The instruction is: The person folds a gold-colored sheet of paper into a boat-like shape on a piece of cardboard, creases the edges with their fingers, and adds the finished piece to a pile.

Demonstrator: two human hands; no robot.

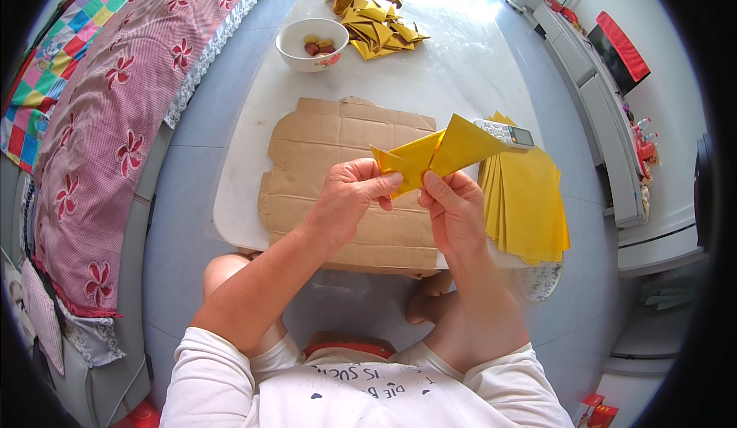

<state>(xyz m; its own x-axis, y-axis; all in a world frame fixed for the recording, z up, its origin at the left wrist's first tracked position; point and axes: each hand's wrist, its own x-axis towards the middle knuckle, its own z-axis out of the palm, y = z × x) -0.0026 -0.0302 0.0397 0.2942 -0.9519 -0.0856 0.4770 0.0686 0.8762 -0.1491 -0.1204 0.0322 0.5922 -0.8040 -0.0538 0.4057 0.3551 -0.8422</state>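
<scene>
Both hands hold one partly folded sheet of gold paper above the right part of a flat piece of brown cardboard. My left hand pinches its left end between thumb and fingers. My right hand grips it near the middle, where folds meet, and a pointed flap rises to the upper right. A fanned stack of flat gold paper sheets lies right of the cardboard, with a white remote control on its far end. Folded gold paper pieces are heaped at the far side of the table.
A white bowl holding several small oval things stands left of the heap on the pale table. A sofa with a pink patterned cover runs along the left. A grey cabinet lines the right wall.
</scene>
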